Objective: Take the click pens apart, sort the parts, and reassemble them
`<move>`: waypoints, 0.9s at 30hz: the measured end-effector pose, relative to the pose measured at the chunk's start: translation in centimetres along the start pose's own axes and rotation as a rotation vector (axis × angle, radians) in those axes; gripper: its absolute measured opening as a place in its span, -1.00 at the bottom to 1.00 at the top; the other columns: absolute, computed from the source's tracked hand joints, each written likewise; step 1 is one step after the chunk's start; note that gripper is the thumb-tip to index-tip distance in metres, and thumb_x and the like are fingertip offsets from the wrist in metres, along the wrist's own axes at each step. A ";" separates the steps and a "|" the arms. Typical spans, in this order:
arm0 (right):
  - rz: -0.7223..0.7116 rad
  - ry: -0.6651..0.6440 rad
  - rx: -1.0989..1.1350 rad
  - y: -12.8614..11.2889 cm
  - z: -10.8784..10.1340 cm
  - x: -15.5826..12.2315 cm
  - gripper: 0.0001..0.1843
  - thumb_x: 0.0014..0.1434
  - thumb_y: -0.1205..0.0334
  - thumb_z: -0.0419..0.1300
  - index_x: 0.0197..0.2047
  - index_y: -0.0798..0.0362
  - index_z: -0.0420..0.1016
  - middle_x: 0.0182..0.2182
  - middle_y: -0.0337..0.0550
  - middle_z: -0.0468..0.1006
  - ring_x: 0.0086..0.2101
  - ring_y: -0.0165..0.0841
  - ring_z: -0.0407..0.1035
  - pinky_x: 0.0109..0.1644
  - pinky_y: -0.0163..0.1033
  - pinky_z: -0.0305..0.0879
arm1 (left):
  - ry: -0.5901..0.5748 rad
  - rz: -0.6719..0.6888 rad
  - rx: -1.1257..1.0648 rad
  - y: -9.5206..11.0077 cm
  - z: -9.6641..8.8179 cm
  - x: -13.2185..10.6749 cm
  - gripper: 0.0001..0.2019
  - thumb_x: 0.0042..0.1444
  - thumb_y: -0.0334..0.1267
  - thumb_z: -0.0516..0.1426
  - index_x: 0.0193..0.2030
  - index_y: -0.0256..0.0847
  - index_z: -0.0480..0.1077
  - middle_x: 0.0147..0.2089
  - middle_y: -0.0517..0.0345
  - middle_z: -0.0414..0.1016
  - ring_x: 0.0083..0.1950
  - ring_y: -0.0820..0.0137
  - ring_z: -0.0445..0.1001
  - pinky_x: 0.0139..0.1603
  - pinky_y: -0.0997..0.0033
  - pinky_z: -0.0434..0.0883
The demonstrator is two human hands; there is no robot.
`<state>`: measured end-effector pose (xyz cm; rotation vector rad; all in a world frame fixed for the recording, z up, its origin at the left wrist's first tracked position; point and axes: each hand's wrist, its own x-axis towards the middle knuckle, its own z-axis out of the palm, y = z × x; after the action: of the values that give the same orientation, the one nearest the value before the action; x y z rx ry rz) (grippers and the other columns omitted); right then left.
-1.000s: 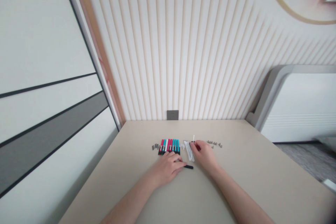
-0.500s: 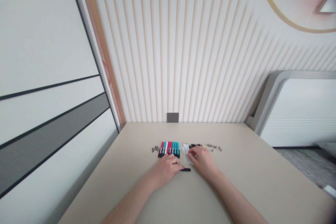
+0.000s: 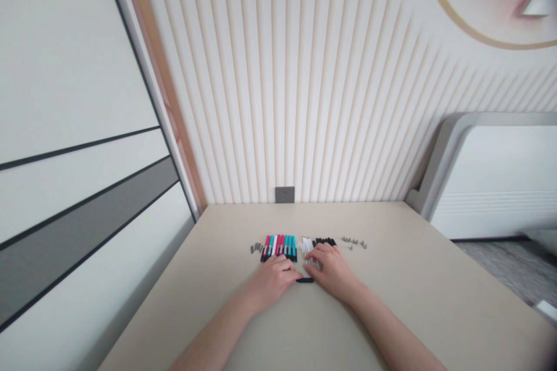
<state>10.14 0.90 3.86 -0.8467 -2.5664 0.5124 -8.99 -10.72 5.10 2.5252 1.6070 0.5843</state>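
My left hand (image 3: 278, 277) is closed, its fingertips on one end of a short black pen barrel (image 3: 305, 280) that lies crosswise low over the table. My right hand (image 3: 328, 265) has thumb and index finger apart, with nothing visible between them. It hovers over thin white sticks like pen refills (image 3: 307, 243), partly hiding them. The thumb points toward the black barrel without clearly touching it. Beyond my left hand lies a row of red, teal and white pens with black ends (image 3: 279, 244). Several black barrels (image 3: 324, 241) lie just past my right hand.
Small grey pieces (image 3: 256, 247) lie left of the pen row, and small metallic pieces (image 3: 354, 241) lie at the right. The beige table (image 3: 243, 336) meets a ribbed wall with a dark socket (image 3: 285, 195). A white panelled cabinet (image 3: 87, 232) borders the left side.
My right thumb and index finger have spread, and the right hand has shifted slightly left toward the black barrel. My left hand keeps its hold. The view has turned a little.
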 end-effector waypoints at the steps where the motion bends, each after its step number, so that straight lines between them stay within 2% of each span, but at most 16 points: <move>1: -0.009 0.000 0.000 0.0 -0.1 0.0 -0.85 0.20 0.17 0.21 -0.18 -0.06 0.57 -0.27 -0.19 0.52 -0.17 -0.28 0.36 -0.06 -0.19 0.11 | 0.002 -0.005 -0.005 0.0 0.0 0.0 -0.75 0.34 -0.31 0.01 -0.03 -0.07 0.50 -0.19 0.09 0.49 -0.11 0.32 0.39 -0.06 0.32 0.35; 8: -0.148 -0.004 0.057 -0.9 -1.0 -0.5 -0.79 0.27 0.28 0.09 -0.23 -0.04 0.57 -0.28 -0.18 0.53 -0.17 -0.30 0.35 -0.04 -0.19 0.14 | 0.014 -0.031 -0.004 -0.5 0.4 -0.3 -0.81 0.31 -0.27 0.07 -0.05 -0.10 0.49 -0.19 0.10 0.49 -0.09 0.31 0.40 -0.02 0.27 0.36; 14: -0.266 -0.121 0.100 -1.5 -1.0 -0.9 -0.86 0.20 0.09 0.24 -0.21 -0.09 0.58 -0.25 -0.23 0.56 -0.16 -0.30 0.36 -0.03 -0.19 0.15 | 0.009 -0.031 0.010 -0.8 0.2 -0.3 -0.80 0.32 -0.29 0.05 -0.13 -0.14 0.51 -0.24 0.09 0.50 -0.14 0.32 0.41 -0.06 0.29 0.37; 18: -0.257 -0.127 0.105 -1.6 -1.0 -0.8 -0.89 0.17 0.20 0.26 -0.20 -0.08 0.57 -0.27 -0.24 0.57 -0.18 -0.30 0.37 -0.07 -0.21 0.16 | 0.044 -0.075 0.046 -1.0 -0.7 -0.4 -0.77 0.33 -0.31 0.01 -0.09 -0.13 0.51 -0.21 0.08 0.49 -0.14 0.31 0.43 -0.08 0.30 0.37; 22: -0.266 -0.138 0.111 -1.8 -1.1 -0.8 -0.90 0.16 0.29 0.24 -0.23 -0.04 0.56 -0.33 -0.24 0.56 -0.22 -0.32 0.37 -0.10 -0.23 0.17 | 0.200 -0.215 0.102 -2.0 -1.7 -0.8 -0.76 0.33 -0.31 0.00 -0.08 -0.12 0.50 -0.15 0.08 0.49 -0.10 0.29 0.43 -0.02 0.26 0.35; 27: -0.283 -0.128 0.138 -1.8 -1.2 -0.9 -0.89 0.20 0.28 0.20 -0.21 -0.04 0.55 -0.31 -0.21 0.56 -0.21 -0.31 0.38 -0.06 -0.20 0.19 | 0.422 -0.538 0.110 -4.6 -2.4 -2.0 -0.74 0.31 -0.33 -0.04 -0.16 -0.19 0.49 -0.17 0.05 0.49 -0.13 0.30 0.47 -0.04 0.31 0.39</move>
<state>10.49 -0.81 5.47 -0.4058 -2.6693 0.6633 -14.53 -10.72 5.47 1.9668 2.3949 1.0144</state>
